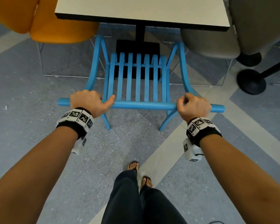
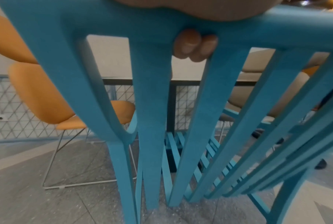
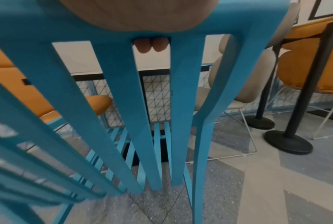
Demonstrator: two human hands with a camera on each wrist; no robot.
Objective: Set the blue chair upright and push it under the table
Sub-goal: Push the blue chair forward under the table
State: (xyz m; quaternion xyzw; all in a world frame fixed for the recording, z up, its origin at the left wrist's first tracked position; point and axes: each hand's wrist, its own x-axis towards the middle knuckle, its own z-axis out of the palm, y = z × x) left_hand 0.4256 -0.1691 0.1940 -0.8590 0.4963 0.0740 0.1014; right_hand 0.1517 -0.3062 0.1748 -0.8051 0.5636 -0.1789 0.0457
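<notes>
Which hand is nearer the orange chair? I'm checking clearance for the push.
The left hand: it grips the blue chair's top rail below the orange chair. The right hand grips the rail's far side.

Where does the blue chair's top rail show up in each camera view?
Head: top rail runs across mid-frame, gripped by left hand and right hand.
Left wrist: along the top edge.
Right wrist: along the top.
Shared landmark: orange chair.
</notes>
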